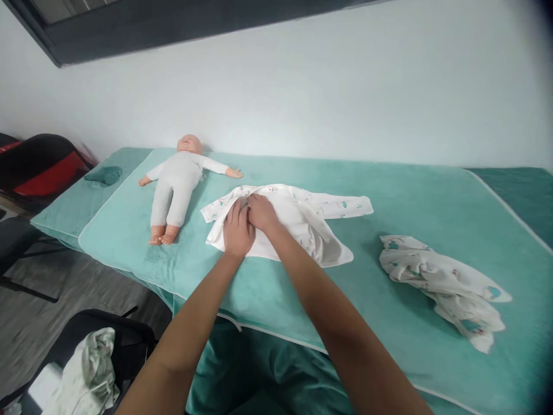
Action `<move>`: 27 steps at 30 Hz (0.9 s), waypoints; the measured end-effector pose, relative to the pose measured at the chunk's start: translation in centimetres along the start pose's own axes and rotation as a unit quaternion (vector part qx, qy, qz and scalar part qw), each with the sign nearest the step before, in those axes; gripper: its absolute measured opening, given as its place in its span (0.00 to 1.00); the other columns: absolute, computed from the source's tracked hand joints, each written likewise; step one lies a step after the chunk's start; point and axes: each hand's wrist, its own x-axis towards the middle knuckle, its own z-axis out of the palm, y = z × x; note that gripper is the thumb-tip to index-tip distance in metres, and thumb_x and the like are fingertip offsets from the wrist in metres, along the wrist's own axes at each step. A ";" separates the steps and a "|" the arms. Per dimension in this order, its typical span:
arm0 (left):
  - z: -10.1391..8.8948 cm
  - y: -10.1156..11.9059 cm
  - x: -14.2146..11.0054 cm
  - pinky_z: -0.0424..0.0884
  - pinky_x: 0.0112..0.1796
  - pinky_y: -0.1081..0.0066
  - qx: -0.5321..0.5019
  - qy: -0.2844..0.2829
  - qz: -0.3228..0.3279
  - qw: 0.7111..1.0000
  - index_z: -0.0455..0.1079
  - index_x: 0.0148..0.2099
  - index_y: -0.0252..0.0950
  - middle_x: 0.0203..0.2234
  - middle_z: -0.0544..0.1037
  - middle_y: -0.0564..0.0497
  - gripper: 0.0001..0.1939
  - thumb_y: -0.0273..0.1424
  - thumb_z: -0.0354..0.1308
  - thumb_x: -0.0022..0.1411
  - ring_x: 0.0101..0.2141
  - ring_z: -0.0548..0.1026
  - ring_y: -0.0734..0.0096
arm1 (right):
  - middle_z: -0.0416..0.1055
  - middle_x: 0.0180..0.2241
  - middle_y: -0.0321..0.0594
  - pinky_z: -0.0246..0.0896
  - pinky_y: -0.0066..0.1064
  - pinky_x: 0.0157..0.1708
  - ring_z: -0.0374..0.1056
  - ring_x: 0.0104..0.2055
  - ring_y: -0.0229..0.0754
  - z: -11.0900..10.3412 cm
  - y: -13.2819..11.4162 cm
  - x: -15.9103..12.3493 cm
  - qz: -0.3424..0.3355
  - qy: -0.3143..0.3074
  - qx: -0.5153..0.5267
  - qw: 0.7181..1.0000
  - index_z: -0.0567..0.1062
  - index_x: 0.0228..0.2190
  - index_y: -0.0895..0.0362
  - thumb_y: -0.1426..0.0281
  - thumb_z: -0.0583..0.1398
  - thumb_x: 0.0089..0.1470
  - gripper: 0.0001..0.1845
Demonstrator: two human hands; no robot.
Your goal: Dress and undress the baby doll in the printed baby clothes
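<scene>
A white baby shirt (285, 210) with a small print lies spread on the green bed cover, its front opened and one sleeve stretched out to the right. My left hand (238, 229) lies on the shirt's left front with its fingers bent over the cloth. Close against it, my right hand (261, 212) is closed, its fingertips at the same left front panel. What exactly the fingertips pinch is hidden. Left of the shirt, a baby doll (178, 184) in a white suit lies on its back with its arms spread.
A crumpled white printed baby garment (444, 285) lies at the right on the bed cover (302, 305). Black chairs stand at the left; the nearer chair (133, 334) holds a bunched light cloth (93, 369). Behind the bed rises a white wall (345, 92).
</scene>
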 end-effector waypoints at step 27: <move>-6.0 -8.2 -2.0 0.68 0.60 0.52 0.018 -0.027 -0.147 0.989 0.70 0.66 0.45 0.61 0.77 0.47 0.22 0.35 0.50 0.75 0.62 0.71 0.55 | 0.62 0.26 0.29 0.65 0.37 0.39 0.61 0.29 0.40 -0.5 1.7 0.8 0.103 -0.014 0.178 0.979 0.79 0.46 0.49 0.61 0.64 0.52 0.18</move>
